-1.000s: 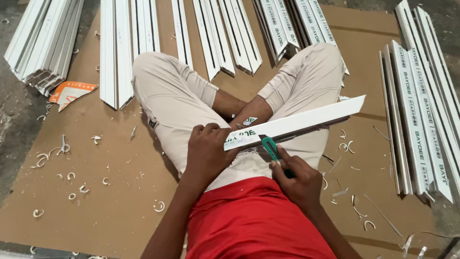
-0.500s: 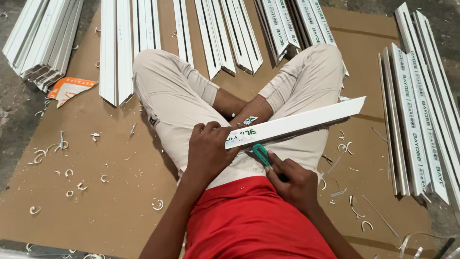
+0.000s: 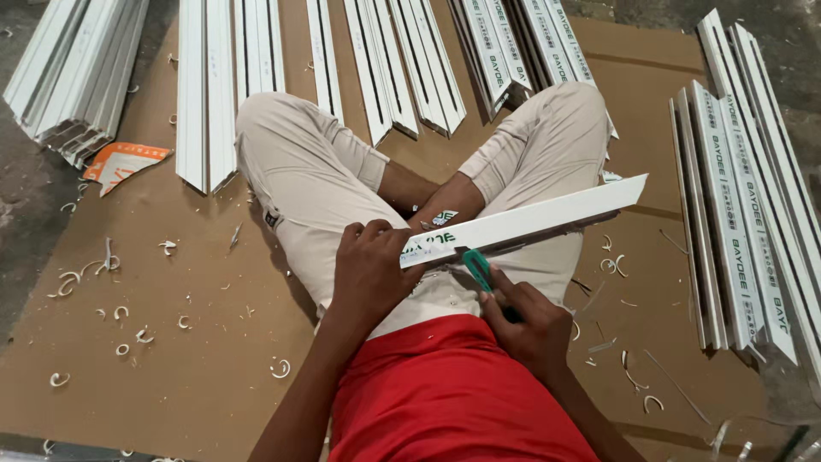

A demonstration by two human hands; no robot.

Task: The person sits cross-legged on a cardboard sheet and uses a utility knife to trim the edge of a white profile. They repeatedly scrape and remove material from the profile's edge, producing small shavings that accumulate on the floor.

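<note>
Fingers: left hand (image 3: 369, 272) is curled around the white plastic strip (image 3: 523, 221).
Right hand (image 3: 528, 321): green-handled knife (image 3: 477, 269) is gripped, held against the strip's lower edge.

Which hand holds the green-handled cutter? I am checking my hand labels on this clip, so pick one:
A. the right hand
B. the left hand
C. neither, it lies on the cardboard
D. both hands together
A: the right hand grips the green-handled cutter against the underside of the white strip, while the left hand only holds the strip's near end.
</note>
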